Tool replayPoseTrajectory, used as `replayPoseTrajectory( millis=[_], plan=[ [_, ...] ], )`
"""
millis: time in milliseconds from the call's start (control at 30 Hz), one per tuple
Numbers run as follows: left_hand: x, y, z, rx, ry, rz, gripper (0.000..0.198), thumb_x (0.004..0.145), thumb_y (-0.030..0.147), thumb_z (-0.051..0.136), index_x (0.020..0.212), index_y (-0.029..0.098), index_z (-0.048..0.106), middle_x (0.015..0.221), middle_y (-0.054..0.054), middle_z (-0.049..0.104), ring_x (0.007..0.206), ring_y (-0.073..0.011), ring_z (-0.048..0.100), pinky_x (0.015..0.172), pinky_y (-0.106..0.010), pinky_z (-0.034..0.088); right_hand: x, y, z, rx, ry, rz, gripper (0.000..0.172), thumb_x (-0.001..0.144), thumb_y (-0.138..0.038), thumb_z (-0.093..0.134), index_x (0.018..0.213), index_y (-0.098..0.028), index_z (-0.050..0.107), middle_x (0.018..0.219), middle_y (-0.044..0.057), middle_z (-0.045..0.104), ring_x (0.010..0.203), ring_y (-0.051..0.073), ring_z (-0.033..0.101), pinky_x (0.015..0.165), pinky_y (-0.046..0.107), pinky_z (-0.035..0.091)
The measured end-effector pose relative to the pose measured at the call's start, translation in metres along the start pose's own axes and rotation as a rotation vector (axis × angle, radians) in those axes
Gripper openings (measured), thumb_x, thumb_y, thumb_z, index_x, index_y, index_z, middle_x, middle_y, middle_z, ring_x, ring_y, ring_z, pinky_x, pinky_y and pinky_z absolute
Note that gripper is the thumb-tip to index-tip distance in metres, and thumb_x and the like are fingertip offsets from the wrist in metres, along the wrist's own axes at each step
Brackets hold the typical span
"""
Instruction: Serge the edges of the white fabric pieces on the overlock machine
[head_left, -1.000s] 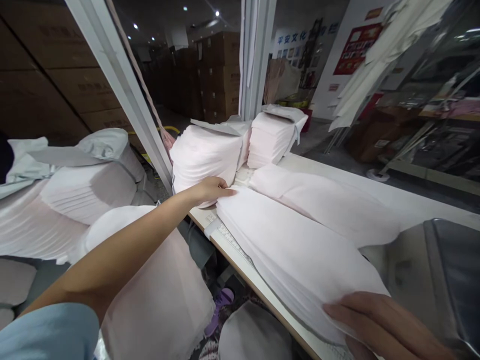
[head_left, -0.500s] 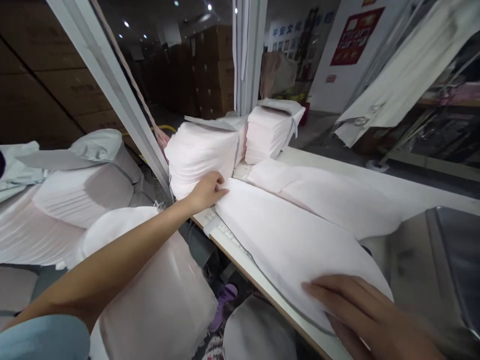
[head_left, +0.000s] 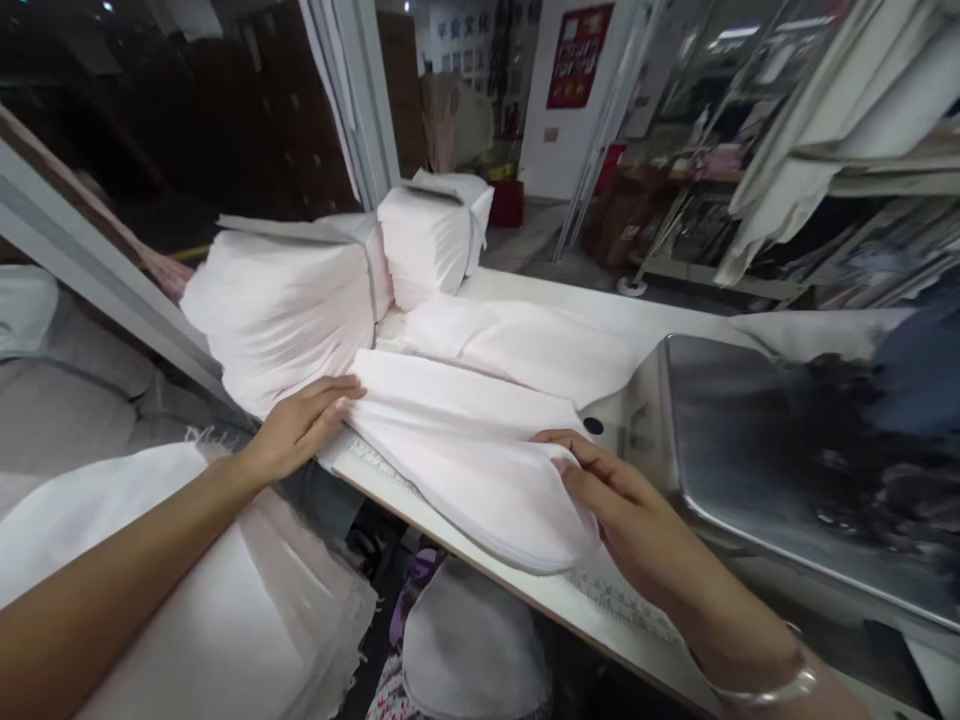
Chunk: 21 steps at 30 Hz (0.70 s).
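Two ends of a loose stack of pale pink fabric sheets under bare hands set well apart: left hand with fingers resting against the left end, right hand curled over the right end, apparently gripping its edge. Stack lying lengthwise on a white worktable, just beside a printed ruler strip. Behind, a larger bundle and a smaller bundle of similar fabric, seemingly set back out of the hands' way; to the right, a steel surface.

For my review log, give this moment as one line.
left hand: resting on pale pink fabric stack | right hand: gripping stack's near-right edge
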<state>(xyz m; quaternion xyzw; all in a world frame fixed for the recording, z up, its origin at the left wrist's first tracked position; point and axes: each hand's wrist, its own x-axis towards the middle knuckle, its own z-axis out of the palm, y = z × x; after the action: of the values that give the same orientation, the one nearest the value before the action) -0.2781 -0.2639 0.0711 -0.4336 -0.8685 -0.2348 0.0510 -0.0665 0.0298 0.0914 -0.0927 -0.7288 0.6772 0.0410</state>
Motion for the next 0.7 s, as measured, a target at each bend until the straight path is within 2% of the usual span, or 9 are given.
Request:
replayPoseTrajectory(
  millis=[67,100,267,367,433,533,600,633,700],
  plan=[
    [0.001,0.002,-0.001,0.013,-0.012,0.004,0.041,0.096,0.044,0.033,0.118,0.023,0.062,0.130,-0.007,0.059,0.122,-0.0243,0.053,0.106,-0.036,0.039,0.000,0.002,-0.001,0.335,0.097,0.144,0.025,0.085,-0.037,0.059,0.104,-0.021,0.064,0.096,0.003,0.069,0.093,0.020,0.063,0.078,0.028,0.048],
    [0.002,0.003,-0.001,0.018,-0.017,0.005,0.040,0.095,0.046,0.036,0.116,0.024,0.063,0.128,-0.007,0.060,0.121,-0.0252,0.053,0.106,-0.037,0.039,0.000,0.002,-0.001,0.428,0.125,0.172,0.026,0.083,-0.036,0.063,0.103,-0.020,0.065,0.095,0.002,0.071,0.093,0.020,0.064,0.079,0.027,0.048],
    [0.019,0.007,-0.007,-0.005,-0.014,-0.048,0.041,0.083,0.056,0.055,0.106,0.025,0.067,0.117,-0.006,0.067,0.107,-0.0286,0.062,0.091,-0.035,0.049,0.005,-0.001,0.005,0.530,0.147,0.146,0.025,0.079,-0.034,0.068,0.100,-0.020,0.069,0.092,0.002,0.073,0.089,0.020,0.066,0.079,0.028,0.049],
    [0.042,0.011,-0.025,-0.081,0.025,-0.116,0.040,0.079,0.058,0.057,0.088,0.021,0.068,0.091,-0.007,0.072,0.086,-0.0275,0.067,0.077,-0.034,0.052,-0.002,-0.011,0.008,0.599,0.198,0.132,0.022,0.080,-0.033,0.067,0.098,-0.020,0.068,0.090,0.002,0.073,0.088,0.019,0.066,0.075,0.027,0.050],
    [0.060,0.026,-0.042,-0.156,0.101,-0.152,0.040,0.083,0.057,0.054,0.091,0.020,0.064,0.088,-0.007,0.072,0.083,-0.0258,0.066,0.074,-0.034,0.053,-0.019,-0.015,0.005,0.661,0.225,0.090,0.024,0.081,-0.034,0.065,0.102,-0.022,0.066,0.093,0.001,0.073,0.087,0.019,0.066,0.074,0.027,0.051],
    [0.077,0.077,-0.056,-0.318,0.231,-0.158,0.041,0.092,0.053,0.038,0.112,0.021,0.053,0.101,-0.006,0.069,0.087,-0.0215,0.064,0.075,-0.034,0.054,-0.060,-0.012,-0.012,0.741,0.113,-0.025,0.028,0.082,-0.043,0.063,0.105,-0.028,0.066,0.095,0.001,0.072,0.080,0.018,0.066,0.069,0.027,0.052],
    [0.080,0.129,-0.049,-0.514,0.182,-0.180,0.038,0.089,0.053,0.044,0.110,0.023,0.054,0.094,-0.003,0.069,0.077,-0.0201,0.064,0.067,-0.032,0.054,-0.087,-0.003,-0.026,0.638,-0.066,-0.068,0.030,0.076,-0.051,0.069,0.093,-0.026,0.070,0.099,0.003,0.071,0.081,0.019,0.066,0.068,0.027,0.053],
    [0.080,0.157,-0.039,-0.610,0.035,-0.196,0.033,0.084,0.051,0.055,0.101,0.023,0.058,0.084,-0.001,0.069,0.069,-0.0199,0.064,0.059,-0.030,0.052,-0.097,0.000,-0.032,0.579,-0.116,-0.071,0.036,0.075,-0.055,0.068,0.095,-0.026,0.070,0.103,0.004,0.069,0.086,0.021,0.066,0.073,0.028,0.053],
    [0.078,0.212,-0.013,-0.656,-0.361,-0.077,0.024,0.079,0.045,0.065,0.085,0.022,0.065,0.080,0.000,0.068,0.072,-0.0197,0.064,0.059,-0.027,0.050,-0.111,0.005,-0.039,0.501,-0.153,-0.055,0.047,0.076,-0.058,0.066,0.111,-0.026,0.065,0.113,0.006,0.065,0.098,0.023,0.063,0.085,0.032,0.051]
  ],
)
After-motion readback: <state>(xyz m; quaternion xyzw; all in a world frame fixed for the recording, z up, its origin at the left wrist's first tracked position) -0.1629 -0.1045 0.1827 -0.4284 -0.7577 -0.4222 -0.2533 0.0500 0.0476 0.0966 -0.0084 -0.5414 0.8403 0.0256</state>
